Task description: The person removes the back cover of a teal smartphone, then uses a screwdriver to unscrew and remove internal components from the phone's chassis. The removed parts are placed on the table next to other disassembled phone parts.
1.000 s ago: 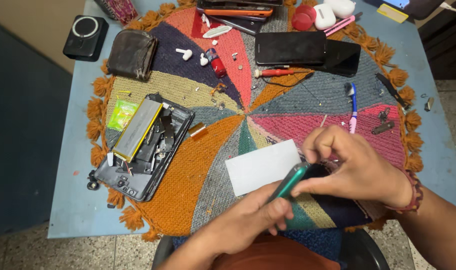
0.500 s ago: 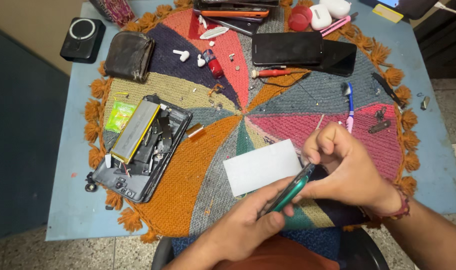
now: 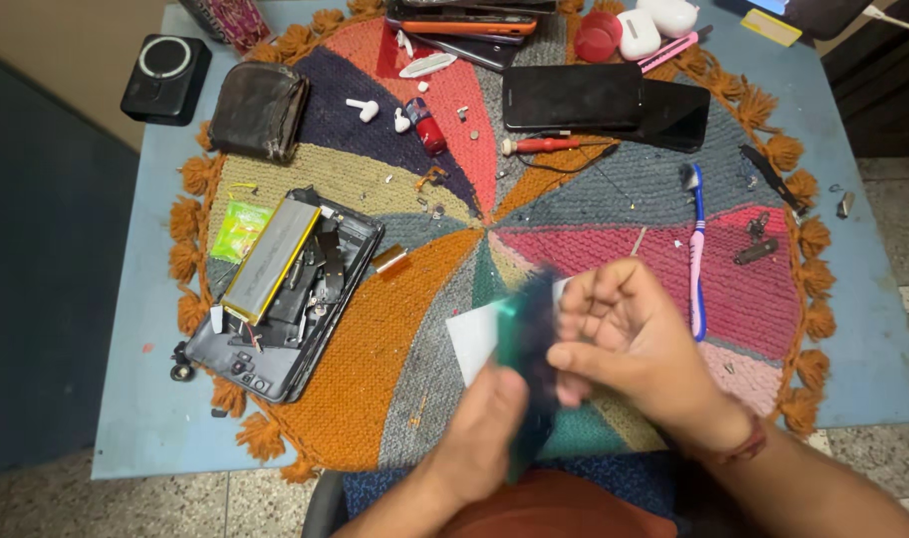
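Teal-edged phone panel [image 3: 527,359] betw left hand [image 3: 484,433] & right hand [image 3: 629,344]

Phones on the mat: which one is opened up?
The phone at the mat's left edge: back off, long silver battery and internals exposed. The black ones at the top lie closed; the teal one in both hands is blurred.

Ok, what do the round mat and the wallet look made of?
Round mat: looks like woven or crocheted yarn, matte, with ribbed wedges of colour and orange tassels at the rim. Wallet: probably worn leather or imitation, dark brown with a dull, scuffed sheen.
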